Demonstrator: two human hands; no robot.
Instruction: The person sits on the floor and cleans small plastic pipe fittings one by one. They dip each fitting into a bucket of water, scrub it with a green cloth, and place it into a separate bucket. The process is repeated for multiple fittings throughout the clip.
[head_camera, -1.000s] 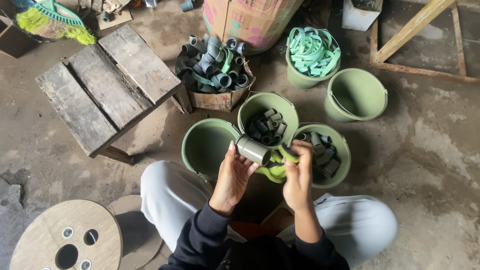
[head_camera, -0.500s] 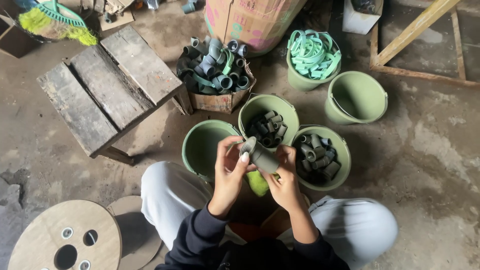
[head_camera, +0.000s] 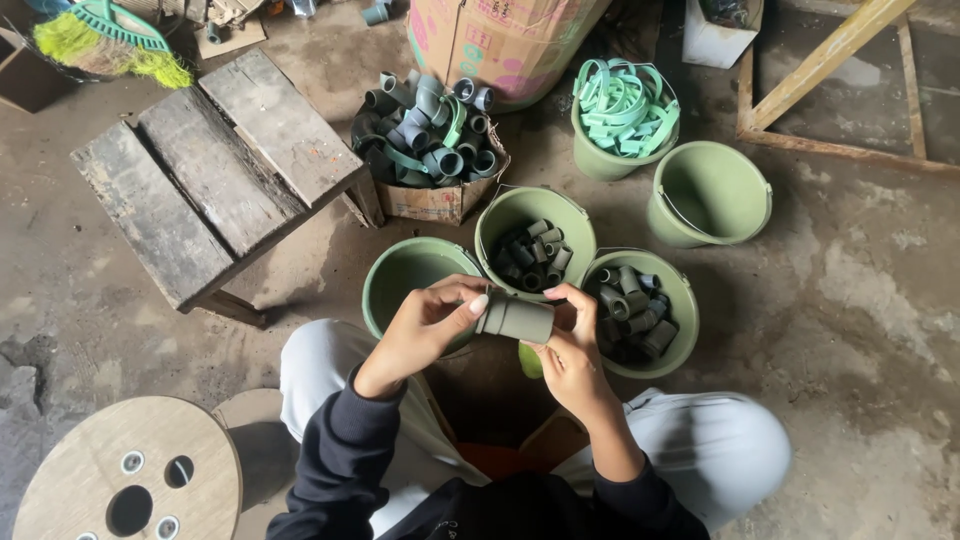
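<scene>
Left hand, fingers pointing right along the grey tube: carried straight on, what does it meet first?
Likely the right hand, gripping the other end of the grey plastic tube that the left hand holds; beyond it the green bucket of grey fittings, though depth is unclear.

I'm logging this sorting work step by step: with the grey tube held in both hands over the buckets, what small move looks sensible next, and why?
Probably lower the grey tube into a bucket of like pieces, likely the right-hand bucket just beside the right hand. The left hand and right hand hold it level, apart from any bucket, and two buckets already hold similar grey tubes. Which one fits, I cannot tell.
</scene>
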